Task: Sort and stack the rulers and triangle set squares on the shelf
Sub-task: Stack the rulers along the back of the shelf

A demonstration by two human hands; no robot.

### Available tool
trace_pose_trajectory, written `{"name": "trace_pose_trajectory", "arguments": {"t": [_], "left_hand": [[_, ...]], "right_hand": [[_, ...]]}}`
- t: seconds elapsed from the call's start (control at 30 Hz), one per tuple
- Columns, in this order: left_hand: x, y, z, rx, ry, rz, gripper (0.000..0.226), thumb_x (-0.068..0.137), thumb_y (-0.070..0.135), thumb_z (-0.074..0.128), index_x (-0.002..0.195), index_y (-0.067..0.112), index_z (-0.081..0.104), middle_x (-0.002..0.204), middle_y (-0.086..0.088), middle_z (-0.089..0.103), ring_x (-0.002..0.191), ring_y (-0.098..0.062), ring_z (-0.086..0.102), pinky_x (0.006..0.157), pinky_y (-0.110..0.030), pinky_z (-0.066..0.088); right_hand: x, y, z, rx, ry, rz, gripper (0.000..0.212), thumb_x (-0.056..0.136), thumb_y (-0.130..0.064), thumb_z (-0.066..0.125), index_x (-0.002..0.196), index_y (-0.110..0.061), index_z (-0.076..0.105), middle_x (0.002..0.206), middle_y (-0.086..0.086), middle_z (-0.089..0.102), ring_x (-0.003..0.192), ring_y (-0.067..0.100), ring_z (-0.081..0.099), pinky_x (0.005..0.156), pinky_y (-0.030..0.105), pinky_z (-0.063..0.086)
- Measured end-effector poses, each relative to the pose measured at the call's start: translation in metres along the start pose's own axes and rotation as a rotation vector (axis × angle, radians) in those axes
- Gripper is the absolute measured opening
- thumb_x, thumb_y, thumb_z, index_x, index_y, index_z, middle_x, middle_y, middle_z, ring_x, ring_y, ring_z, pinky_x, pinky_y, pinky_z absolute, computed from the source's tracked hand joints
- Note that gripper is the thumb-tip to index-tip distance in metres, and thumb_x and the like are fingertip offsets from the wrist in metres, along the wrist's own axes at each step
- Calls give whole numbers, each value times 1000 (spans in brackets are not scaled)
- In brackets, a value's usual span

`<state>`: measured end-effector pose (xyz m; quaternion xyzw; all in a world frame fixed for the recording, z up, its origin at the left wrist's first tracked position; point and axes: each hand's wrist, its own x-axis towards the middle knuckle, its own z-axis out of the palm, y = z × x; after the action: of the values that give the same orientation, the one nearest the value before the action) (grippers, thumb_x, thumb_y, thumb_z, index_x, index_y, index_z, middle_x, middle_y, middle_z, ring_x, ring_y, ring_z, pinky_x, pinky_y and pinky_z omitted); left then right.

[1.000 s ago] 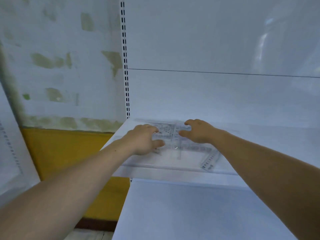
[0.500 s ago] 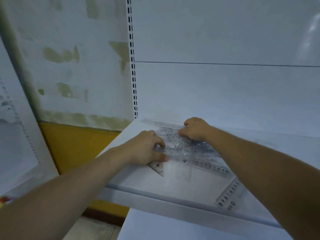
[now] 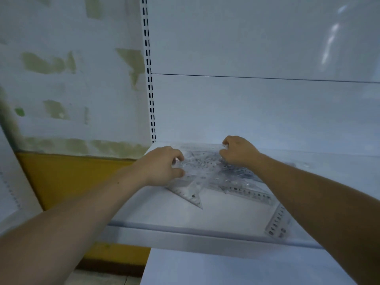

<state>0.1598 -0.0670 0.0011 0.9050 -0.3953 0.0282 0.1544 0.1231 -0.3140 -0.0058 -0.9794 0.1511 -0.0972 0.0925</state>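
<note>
White shelf (image 3: 156, 214) by a patched wall (image 3: 72, 89) bears a jumbled pile (image 3: 207, 171) of clear rulers and set squares at its back left. The left hand (image 3: 162, 165) and right hand (image 3: 238, 151) each set a pinching grip on opposite edges of it, likely to gather it; one ruler (image 3: 277, 223) lies apart near the front.

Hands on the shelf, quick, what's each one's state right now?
Left hand: grip closed on the left edge of the pile of clear plastic rulers and set squares.
Right hand: grip closed on that pile's far edge.
</note>
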Motion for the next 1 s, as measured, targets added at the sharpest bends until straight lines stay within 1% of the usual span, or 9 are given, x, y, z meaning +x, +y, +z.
{"name": "trace_pose_trajectory", "arguments": {"t": [0.17, 0.37, 0.43, 0.53, 0.67, 0.77, 0.83, 0.9, 1.0], "left_hand": [[-11, -15, -2, 148, -27, -50, 43, 91, 47, 46, 129, 28, 49, 114, -1, 47, 103, -21, 50, 88, -33, 41], [-23, -33, -8, 180, 28, -140, 41, 91, 45, 46, 124, 21, 50, 121, -1, 49, 106, -22, 52, 89, -34, 43], [-27, -42, -11, 146, 70, -177, 39, 91, 43, 48, 120, 18, 52, 120, -2, 52, 106, -23, 53, 90, -34, 43], [-33, -52, -15, 68, 109, -209, 33, 90, 39, 51, 115, 17, 53, 110, -2, 55, 96, -22, 54, 79, -31, 42], [-36, -56, -14, -9, 141, -195, 41, 91, 39, 51, 126, 18, 50, 114, -5, 54, 98, -22, 53, 80, -30, 39], [-34, -55, -11, -104, 162, -173, 44, 91, 39, 52, 129, 17, 50, 104, 0, 52, 93, -17, 51, 81, -30, 39], [-31, -52, -6, -143, 158, -148, 43, 90, 37, 54, 128, 16, 51, 98, 2, 50, 91, -16, 49, 78, -28, 37], [-29, -47, -2, -166, 147, -120, 42, 90, 36, 55, 127, 16, 52, 98, 3, 51, 92, -15, 51, 78, -27, 37], [-26, -41, 5, -193, 113, -84, 41, 89, 37, 56, 125, 18, 54, 100, 3, 52, 94, -15, 52, 79, -27, 38]], "right_hand": [[-14, -3, 4, -46, -41, -28, 47, 97, -44, 42, 132, -14, 45, 132, 8, 47, 114, 25, 48, 97, 40, 43], [-22, -5, -1, -23, -41, 15, 46, 96, -38, 49, 133, -11, 44, 133, 9, 49, 115, 24, 48, 92, 32, 40], [-23, -5, -1, -24, -34, 36, 45, 96, -36, 50, 133, -11, 44, 134, 9, 48, 117, 25, 48, 93, 33, 40], [-25, -5, -1, -30, 5, 67, 45, 97, -34, 46, 136, -11, 43, 136, 11, 45, 119, 27, 46, 98, 37, 41], [-30, -7, -3, -51, 131, 140, 44, 97, -33, 43, 139, -19, 39, 135, 5, 46, 121, 24, 46, 100, 40, 37], [-38, -3, 0, -98, 100, 142, 45, 99, -32, 38, 143, -21, 34, 139, 6, 40, 125, 25, 41, 99, 40, 37], [-46, 3, 1, -136, 81, 166, 42, 97, -34, 37, 137, -21, 41, 137, 7, 39, 123, 25, 39, 98, 39, 39], [-53, 9, 1, -171, 69, 204, 35, 94, -34, 40, 125, -21, 49, 132, 6, 42, 119, 24, 40, 94, 38, 42], [-67, 14, -4, -75, 46, 269, 40, 92, -29, 49, 130, -17, 48, 129, 6, 44, 114, 23, 47, 92, 35, 45]]}}
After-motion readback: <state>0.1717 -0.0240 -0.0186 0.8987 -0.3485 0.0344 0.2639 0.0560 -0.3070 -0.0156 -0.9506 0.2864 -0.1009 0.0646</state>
